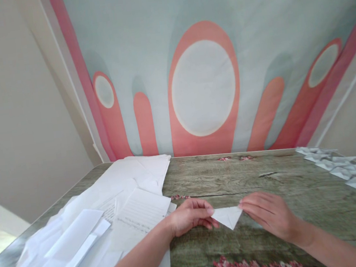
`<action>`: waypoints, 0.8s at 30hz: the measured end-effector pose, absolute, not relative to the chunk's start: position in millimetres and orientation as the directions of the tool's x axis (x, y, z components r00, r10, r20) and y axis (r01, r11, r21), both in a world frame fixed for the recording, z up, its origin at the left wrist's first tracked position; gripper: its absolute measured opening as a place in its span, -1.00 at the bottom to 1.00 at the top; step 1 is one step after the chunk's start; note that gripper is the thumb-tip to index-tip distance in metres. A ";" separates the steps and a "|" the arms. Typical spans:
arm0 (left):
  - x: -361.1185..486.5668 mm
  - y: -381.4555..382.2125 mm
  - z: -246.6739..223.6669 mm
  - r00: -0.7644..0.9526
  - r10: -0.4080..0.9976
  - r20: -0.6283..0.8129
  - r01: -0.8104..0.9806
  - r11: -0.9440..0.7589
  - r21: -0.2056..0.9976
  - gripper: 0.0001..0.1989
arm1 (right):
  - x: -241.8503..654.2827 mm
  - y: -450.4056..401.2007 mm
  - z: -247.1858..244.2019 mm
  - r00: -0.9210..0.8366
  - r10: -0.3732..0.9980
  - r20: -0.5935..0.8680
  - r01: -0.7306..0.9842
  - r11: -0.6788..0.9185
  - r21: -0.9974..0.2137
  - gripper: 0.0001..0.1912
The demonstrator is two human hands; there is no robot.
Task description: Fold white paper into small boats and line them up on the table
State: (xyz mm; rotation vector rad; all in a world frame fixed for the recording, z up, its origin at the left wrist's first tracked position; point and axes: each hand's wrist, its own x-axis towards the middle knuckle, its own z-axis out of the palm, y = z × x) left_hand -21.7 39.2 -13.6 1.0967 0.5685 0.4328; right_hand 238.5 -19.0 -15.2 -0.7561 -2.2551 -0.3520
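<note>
Between my hands is a small folded paper triangle (230,217), white, with its point facing down toward me. My left hand (193,215) pinches its left corner between thumb and fingers. At the opposite corner, the fingertips of my right hand (270,215) grip the paper. The triangle is held over the wood-patterned tabletop (203,178); whether it touches the surface I cannot tell. Beside my left forearm lie handwritten paper sheets (142,211) and cut paper strips (77,237).
Large white sheets (130,169) spread over the table's left side. Rows of folded paper pieces (347,169) stand along the right edge. Pink blossoms are printed on the tabletop. A wall hanging (140,34) with coral shapes rises behind the far edge.
</note>
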 end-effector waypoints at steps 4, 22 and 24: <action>-16.3 36.2 -15.3 0.726 0.662 -0.187 -0.069 0.340 0.938 -0.63 | 232.5 -18.8 -17.2 -0.477 0.514 0.712 0.649 0.753 -0.108 -0.83; -8.1 31.3 -16.8 0.475 0.879 0.026 0.184 -0.129 0.975 -0.61 | 219.2 -16.3 -19.5 -0.253 0.918 0.305 0.561 0.396 -0.727 -0.74; -6.7 30.9 -17.7 0.461 0.887 0.024 0.171 -0.115 0.978 -0.62 | 219.1 -15.5 -20.8 -0.258 0.922 0.289 0.558 0.386 -0.734 -0.74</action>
